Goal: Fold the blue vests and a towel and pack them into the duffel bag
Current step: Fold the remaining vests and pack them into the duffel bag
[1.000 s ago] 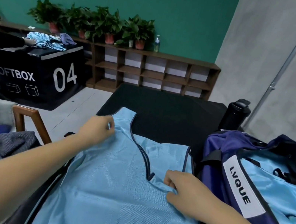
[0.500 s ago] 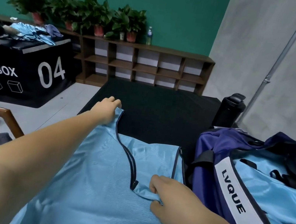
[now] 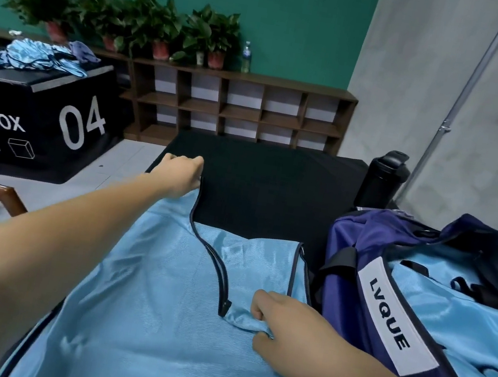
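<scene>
Vest: my blue vest (image 3: 148, 319) lies spread on the black table (image 3: 274, 185), lower centre.
Left hand: my left hand (image 3: 182, 173) grips its shoulder strap, above centre.
Right hand: my right hand (image 3: 287, 331) pinches fabric below the neckline.
Duffel bag: the duffel bag (image 3: 361, 235) sits open at right, beside the vest.

Lit brightly and evenly, diffuse indoor light. Picks up soft sheen streaks across blue vest (image 3: 155, 320) and inside duffel bag (image 3: 340, 300). Throws a faint soft shadow under right hand (image 3: 293, 335). Loses nearly all texture on black table (image 3: 274, 185). Bends toward the edges, wide-angle: slants metal pole (image 3: 465, 92), bows shelf (image 3: 237, 111) top. Reads mildly soft throughout; smears and stretches lower-left corner.
</scene>
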Tool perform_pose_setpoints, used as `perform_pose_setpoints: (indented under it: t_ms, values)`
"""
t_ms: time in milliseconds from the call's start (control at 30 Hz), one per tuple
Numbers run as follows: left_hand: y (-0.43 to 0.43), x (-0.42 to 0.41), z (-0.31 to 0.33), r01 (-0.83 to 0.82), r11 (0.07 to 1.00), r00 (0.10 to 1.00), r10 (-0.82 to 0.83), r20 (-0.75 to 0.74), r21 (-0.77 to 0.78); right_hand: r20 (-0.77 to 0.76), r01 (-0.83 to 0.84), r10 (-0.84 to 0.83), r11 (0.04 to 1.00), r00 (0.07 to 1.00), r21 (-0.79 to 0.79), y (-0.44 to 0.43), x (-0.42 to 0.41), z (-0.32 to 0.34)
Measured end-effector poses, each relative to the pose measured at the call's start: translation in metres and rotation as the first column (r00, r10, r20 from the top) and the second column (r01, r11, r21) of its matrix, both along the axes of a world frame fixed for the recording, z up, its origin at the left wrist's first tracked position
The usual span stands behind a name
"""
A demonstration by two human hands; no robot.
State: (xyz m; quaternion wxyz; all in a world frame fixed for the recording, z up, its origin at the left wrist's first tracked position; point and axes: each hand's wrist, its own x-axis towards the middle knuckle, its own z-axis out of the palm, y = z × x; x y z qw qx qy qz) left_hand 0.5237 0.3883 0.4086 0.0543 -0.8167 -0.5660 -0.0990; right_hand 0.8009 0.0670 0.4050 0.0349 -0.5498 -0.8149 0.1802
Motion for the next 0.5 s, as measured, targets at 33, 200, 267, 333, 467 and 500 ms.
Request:
perform_pose_setpoints:
  t_ms: [33, 200, 267, 333, 467, 500]
  values:
    - [-0.006, -0.004, 0.008, 0.012, 1.000, 1.000, -0.012, 0.011, 0.012, 0.003, 0.004, -0.004, 1.000, 1.000, 0.002, 0.000, 0.001, 0.000]
    - [-0.048, -0.030, 0.051, 0.061, 0.993, 0.998, -0.061, 0.004, 0.098, -0.005, 0.025, -0.024, 0.995, 1.000, 0.095, -0.004, 0.002, 0.007]
    - [-0.069, -0.042, 0.067, 0.068, 0.991, 0.998, -0.067, -0.008, 0.115, -0.054, 0.061, -0.054, 0.988, 0.997, 0.143, -0.005, 0.004, 0.017]
    - [-0.092, -0.054, 0.080, 0.082, 0.986, 0.997, -0.083, 0.003, 0.143, -0.111, 0.099, -0.081, 0.980, 0.991, 0.171, -0.008, 0.008, 0.030]
    - [-0.144, -0.079, 0.100, 0.098, 0.978, 0.995, -0.100, 0.000, 0.186, -0.210, 0.132, -0.085, 0.967, 0.974, 0.217, -0.021, 0.018, 0.053]
    - [-0.156, -0.086, 0.104, 0.101, 0.976, 0.995, -0.100, -0.012, 0.195, -0.227, 0.139, -0.086, 0.964, 0.970, 0.228, -0.026, 0.019, 0.058]
